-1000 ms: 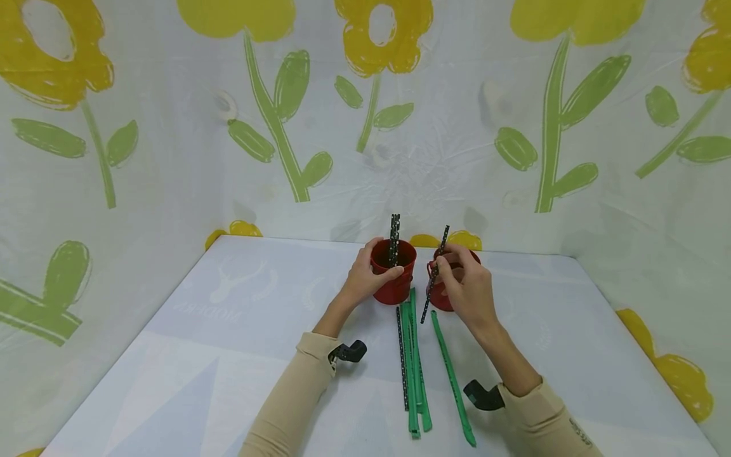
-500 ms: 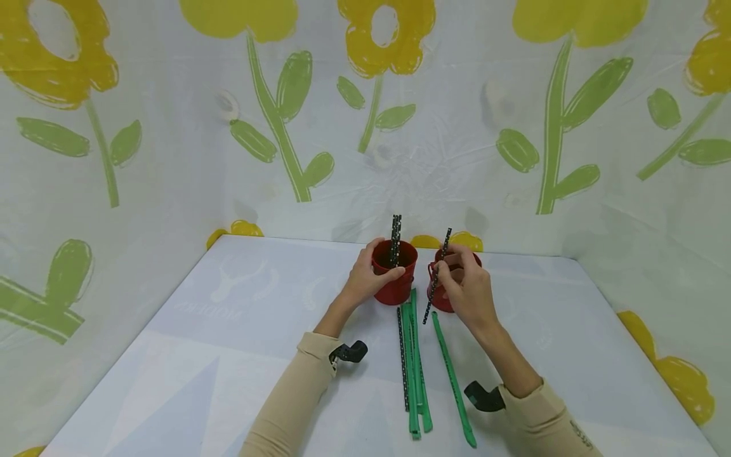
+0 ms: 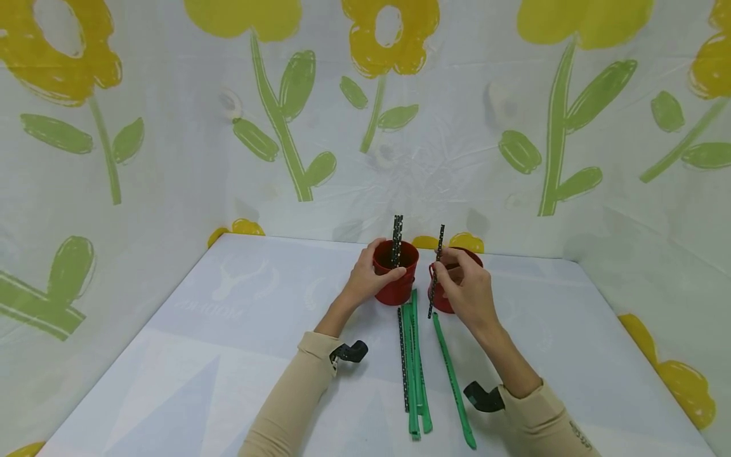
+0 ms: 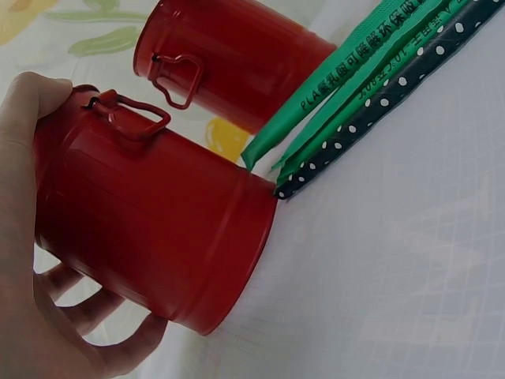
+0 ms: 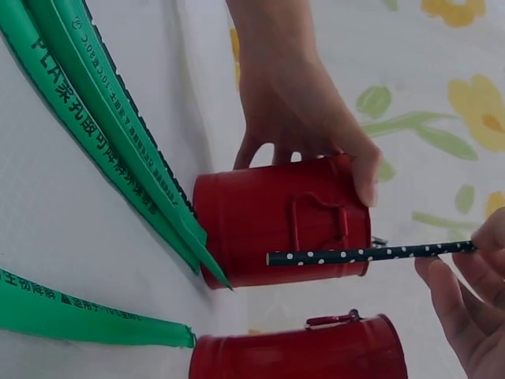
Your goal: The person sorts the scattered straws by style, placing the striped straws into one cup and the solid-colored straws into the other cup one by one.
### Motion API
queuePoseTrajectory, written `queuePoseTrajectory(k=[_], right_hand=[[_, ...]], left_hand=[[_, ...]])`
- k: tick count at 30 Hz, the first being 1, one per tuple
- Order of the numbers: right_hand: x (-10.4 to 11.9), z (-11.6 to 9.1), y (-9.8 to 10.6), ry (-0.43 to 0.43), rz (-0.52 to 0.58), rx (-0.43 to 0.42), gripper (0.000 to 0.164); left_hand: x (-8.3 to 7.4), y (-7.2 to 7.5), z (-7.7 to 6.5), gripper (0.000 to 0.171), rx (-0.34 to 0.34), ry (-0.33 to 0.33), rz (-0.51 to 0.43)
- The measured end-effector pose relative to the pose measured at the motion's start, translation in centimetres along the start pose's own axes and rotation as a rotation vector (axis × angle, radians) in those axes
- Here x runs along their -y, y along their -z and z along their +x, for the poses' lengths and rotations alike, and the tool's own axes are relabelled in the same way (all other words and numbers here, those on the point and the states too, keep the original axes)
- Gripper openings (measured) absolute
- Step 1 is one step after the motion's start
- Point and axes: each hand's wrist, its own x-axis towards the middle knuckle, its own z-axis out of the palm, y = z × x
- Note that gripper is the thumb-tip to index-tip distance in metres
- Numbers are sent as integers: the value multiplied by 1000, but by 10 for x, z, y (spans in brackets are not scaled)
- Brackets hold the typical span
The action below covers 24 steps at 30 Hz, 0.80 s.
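My left hand (image 3: pixel 368 276) grips a red metal bucket (image 4: pixel 158 213), thumb at the rim and fingers curled round its side. Several black straws with white dots (image 3: pixel 396 235) stand upright in that bucket. Between thumb and fingertips my right hand (image 3: pixel 468 285) pinches another black dotted straw (image 5: pixel 347 256). This straw is nearly upright in the head view, in the air in front of the second red bucket (image 5: pixel 300 357). My right hand partly hides the second bucket in the head view.
Several green paper-wrapped straws (image 3: pixel 414 368) and a black dotted straw (image 3: pixel 403 362) lie in a bunch below the buckets. One green wrapped straw (image 3: pixel 454 381) lies apart to the right. A flower-printed sheet (image 3: pixel 434 178) rises behind the table (image 3: pixel 228 355).
The straw in my right hand has tilted closer to upright, its lower end shifting slightly right. My left hand still holds the bucket in the same place.
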Motion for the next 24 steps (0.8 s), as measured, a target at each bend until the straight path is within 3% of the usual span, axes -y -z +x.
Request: queuePoseTrajectory(k=[8, 24], right_hand=[[6, 8, -2, 29, -19, -11, 28], [27, 57, -4, 102, -4, -61, 29]], left_hand=[[-1, 0, -1, 83, 5, -2, -3], [0, 0, -1, 82, -3, 2, 3]])
